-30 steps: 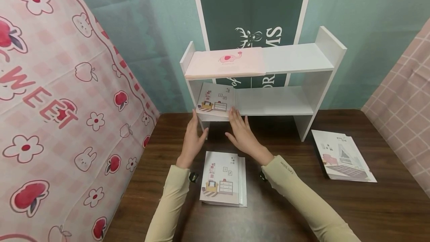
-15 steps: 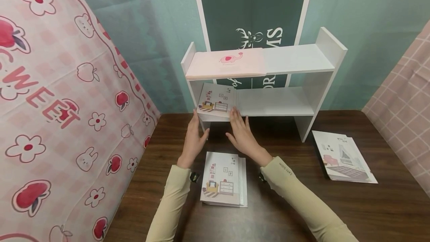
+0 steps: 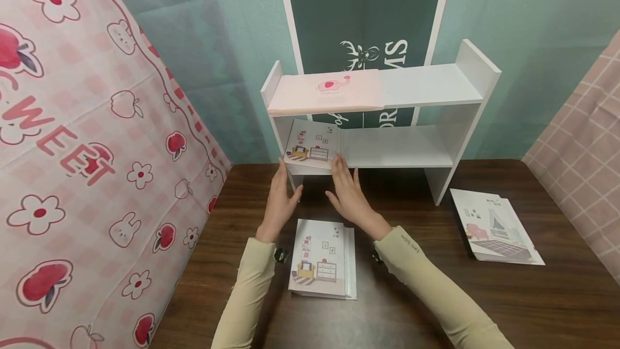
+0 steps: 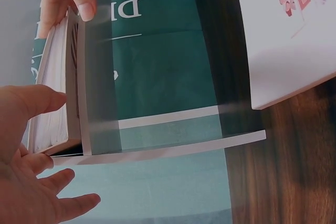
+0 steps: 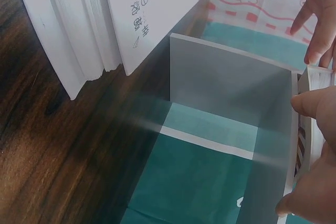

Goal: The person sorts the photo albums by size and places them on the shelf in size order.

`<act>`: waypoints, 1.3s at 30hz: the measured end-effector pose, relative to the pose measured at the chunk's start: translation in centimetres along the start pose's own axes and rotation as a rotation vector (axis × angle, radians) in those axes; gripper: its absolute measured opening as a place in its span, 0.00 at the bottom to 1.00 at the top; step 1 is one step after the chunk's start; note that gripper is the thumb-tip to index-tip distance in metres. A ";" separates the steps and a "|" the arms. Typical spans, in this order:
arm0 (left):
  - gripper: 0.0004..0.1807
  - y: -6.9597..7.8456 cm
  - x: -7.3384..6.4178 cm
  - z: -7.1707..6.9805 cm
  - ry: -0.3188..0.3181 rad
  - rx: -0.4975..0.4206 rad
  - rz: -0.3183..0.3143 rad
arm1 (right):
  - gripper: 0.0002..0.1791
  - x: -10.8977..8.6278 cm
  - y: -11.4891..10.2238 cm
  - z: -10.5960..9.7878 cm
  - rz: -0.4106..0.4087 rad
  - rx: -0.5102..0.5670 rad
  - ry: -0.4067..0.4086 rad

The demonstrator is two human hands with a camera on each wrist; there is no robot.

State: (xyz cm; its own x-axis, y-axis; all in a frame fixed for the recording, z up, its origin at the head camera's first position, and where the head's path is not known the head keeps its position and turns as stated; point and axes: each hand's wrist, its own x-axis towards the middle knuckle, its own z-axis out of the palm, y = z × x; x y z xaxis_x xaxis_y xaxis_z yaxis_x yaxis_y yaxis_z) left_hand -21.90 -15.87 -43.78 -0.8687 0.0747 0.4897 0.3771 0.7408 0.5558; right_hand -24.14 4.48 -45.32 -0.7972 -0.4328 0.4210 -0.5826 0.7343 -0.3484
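A white book (image 3: 312,144) with a yellow-armchair-and-dresser picture lies flat at the left end of the white shelf rack's middle board (image 3: 397,147). My left hand (image 3: 279,198) is at its left front corner, fingers stretched forward. My right hand (image 3: 352,193) has its fingertips at the right front edge, fingers fairly straight. The left wrist view shows the book's page edges (image 4: 54,85) between both hands, the left thumb close to them. From the right wrist, the right thumb is close to the book's edge (image 5: 317,80). Contact along the book's far sides is hidden.
Another stack of books (image 3: 317,257) with the same armchair picture lies on the wooden table (image 3: 397,295) between my forearms. More books (image 3: 496,225) lie at the right. A pink elephant-print book (image 3: 324,90) covers the left part of the rack's top board. Patterned cloth (image 3: 111,166) hangs at left.
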 end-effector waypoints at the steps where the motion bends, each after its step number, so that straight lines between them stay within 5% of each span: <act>1: 0.47 0.0 0.0 0.0 0.000 0.001 -0.001 | 0.49 0.0 0.0 0.0 0.002 0.000 0.001; 23: 0.47 0.2 0.2 -0.2 0.015 -0.038 -0.001 | 0.50 0.4 0.5 0.3 -0.066 0.071 0.040; 39: 0.48 0.0 0.2 -0.1 -0.023 -0.046 -0.030 | 0.50 0.4 0.5 0.3 -0.038 0.075 0.004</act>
State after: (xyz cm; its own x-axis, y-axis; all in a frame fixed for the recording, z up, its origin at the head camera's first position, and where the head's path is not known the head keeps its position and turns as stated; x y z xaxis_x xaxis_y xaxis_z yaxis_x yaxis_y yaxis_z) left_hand -22.01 -15.90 -43.59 -0.8869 0.0686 0.4568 0.3644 0.7118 0.6005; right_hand -24.85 4.50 -45.60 -0.7737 -0.4576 0.4382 -0.6229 0.6760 -0.3938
